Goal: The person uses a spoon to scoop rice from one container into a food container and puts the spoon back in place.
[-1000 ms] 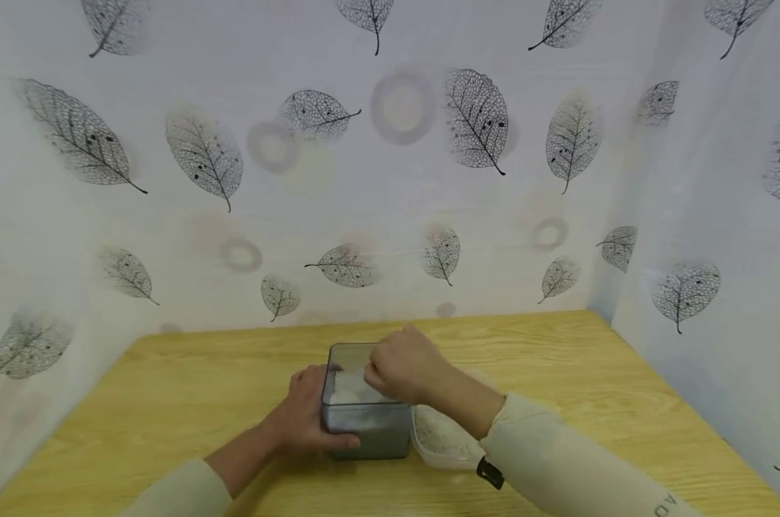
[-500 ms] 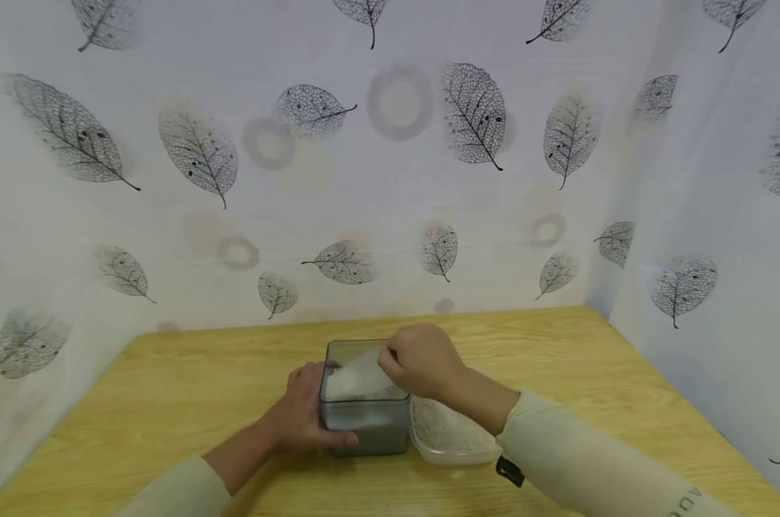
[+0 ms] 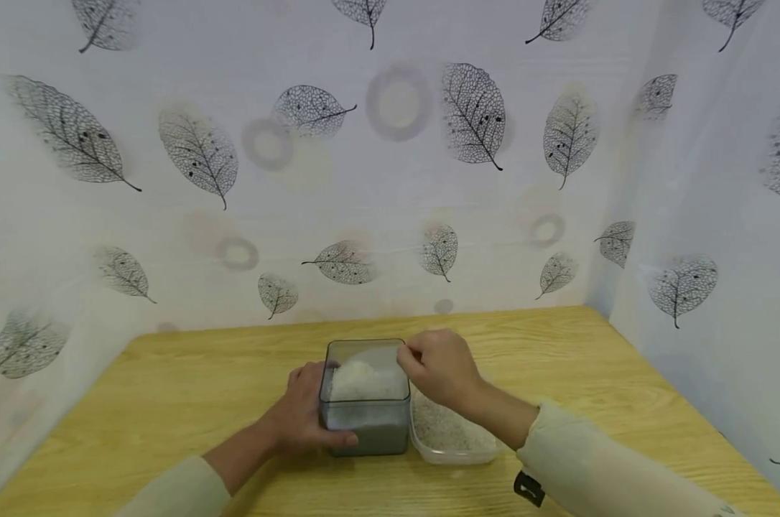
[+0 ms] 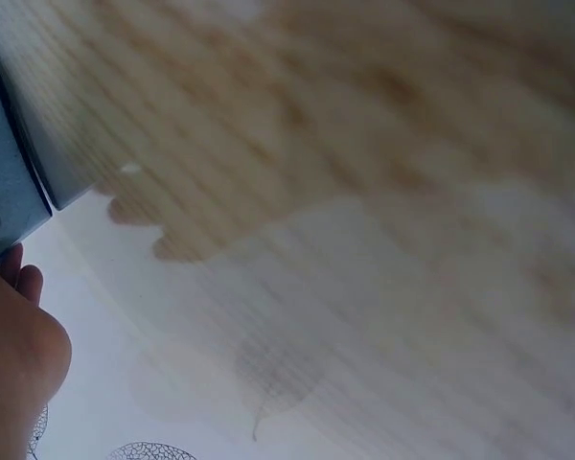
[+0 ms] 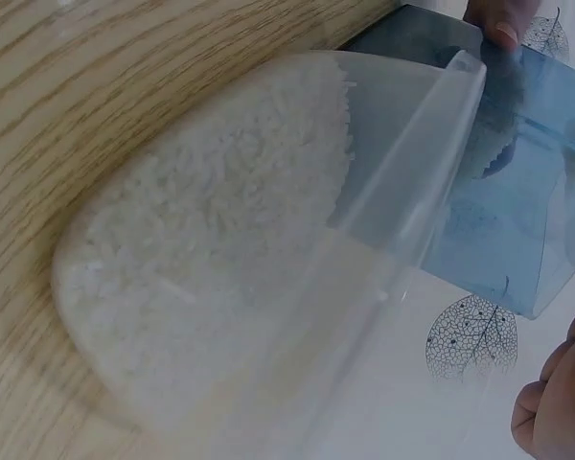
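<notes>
A grey see-through square box (image 3: 364, 428) stands on the wooden table with white rice (image 3: 353, 380) inside. My left hand (image 3: 299, 416) grips its left side, thumb across the front and fingers toward the back. In the left wrist view, part of that hand (image 4: 19, 355) shows beside the box's bluish wall. At the box's right rim, my right hand (image 3: 443, 366) is curled into a fist, apparently around a pale translucent utensil (image 3: 380, 357) that reaches into the box; its handle is hidden. Directly right of the box sits a clear plastic tub (image 3: 451, 457) of rice, partly under my right forearm.
The wood-grain table (image 3: 222, 373) extends around both containers. A pale curtain (image 3: 390, 187) printed with dark leaves hangs behind it and along the sides. In the right wrist view, the tub's clear rim (image 5: 450, 125) overlaps the bluish box wall (image 5: 498, 220).
My right hand has moved rightward from over the box to its right rim. More of the rice in both containers shows. The left hand keeps its grip on the box.
</notes>
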Demonstrator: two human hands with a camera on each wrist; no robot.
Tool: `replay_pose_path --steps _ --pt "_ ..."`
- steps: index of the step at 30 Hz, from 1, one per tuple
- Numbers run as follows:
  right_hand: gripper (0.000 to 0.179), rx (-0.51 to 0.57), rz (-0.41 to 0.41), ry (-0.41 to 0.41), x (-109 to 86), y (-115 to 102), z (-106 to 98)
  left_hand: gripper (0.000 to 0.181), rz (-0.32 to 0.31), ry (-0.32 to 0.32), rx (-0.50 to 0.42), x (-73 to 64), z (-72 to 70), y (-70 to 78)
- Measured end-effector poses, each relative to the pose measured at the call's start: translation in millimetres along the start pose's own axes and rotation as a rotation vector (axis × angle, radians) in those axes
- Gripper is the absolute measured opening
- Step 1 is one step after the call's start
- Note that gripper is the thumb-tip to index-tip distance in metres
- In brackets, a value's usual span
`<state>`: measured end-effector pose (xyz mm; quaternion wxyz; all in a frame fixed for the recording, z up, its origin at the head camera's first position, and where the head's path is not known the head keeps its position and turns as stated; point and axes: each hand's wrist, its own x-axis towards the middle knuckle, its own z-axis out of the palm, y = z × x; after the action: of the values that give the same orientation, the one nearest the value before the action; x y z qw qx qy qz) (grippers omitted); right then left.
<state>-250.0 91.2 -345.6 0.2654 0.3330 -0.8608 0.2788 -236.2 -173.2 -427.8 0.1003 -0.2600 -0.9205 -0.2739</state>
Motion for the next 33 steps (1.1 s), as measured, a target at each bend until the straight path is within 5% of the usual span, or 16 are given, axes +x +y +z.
replay_pose_path --steps 9,18,28,33 --pt "0.049 0.043 0.012 0.105 0.6 12 -18 0.105 0.009 0.01 -0.005 -1.7 -0.1 -2.6" --pt "0.051 0.038 0.041 0.182 -19.0 39 -55 0.107 -0.017 -0.007 -0.03 -1.5 -0.4 -2.9" --pt "0.053 -0.137 0.064 0.194 -66.8 89 -87 0.109 -0.059 -0.033 -0.03 0.9 -0.6 -0.5" --pt "0.053 -0.256 0.01 0.169 -81.4 108 -96 0.108 -0.054 -0.027 -0.021 0.8 -0.1 -1.4"
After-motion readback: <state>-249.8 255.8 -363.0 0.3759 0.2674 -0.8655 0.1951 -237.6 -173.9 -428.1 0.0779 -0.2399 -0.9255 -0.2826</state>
